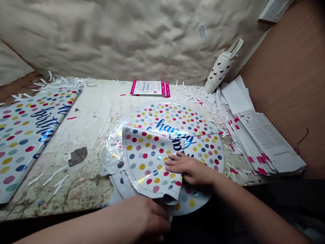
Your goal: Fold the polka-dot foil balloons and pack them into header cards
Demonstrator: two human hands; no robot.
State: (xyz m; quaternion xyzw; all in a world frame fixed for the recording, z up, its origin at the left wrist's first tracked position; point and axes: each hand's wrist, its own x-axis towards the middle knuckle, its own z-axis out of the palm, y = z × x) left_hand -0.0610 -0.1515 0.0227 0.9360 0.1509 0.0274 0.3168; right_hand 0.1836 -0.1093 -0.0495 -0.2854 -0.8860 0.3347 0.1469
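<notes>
Foil balloon (162, 135), round, flat, glossy white with multicoloured dots and blue metallic script, folded over itself on chipped, stained tabletop (83, 189); right hand (190, 167) pressed on the fold, fingers (175, 158) open, extended, flat; left hand (147, 217) at near edge, fingers curled over the foil, apparently gripping; second dotted balloon (27, 142) lying flat at left; shredded white paper (203, 98) behind.

Foil balloon (172, 117) at the centre of a worn tabletop (86, 125).
Second foil balloon (27, 142) to the left, printed card (149, 88) behind, shredded paper strips (203, 100) and stacked packaging (264, 142) to the right.
</notes>
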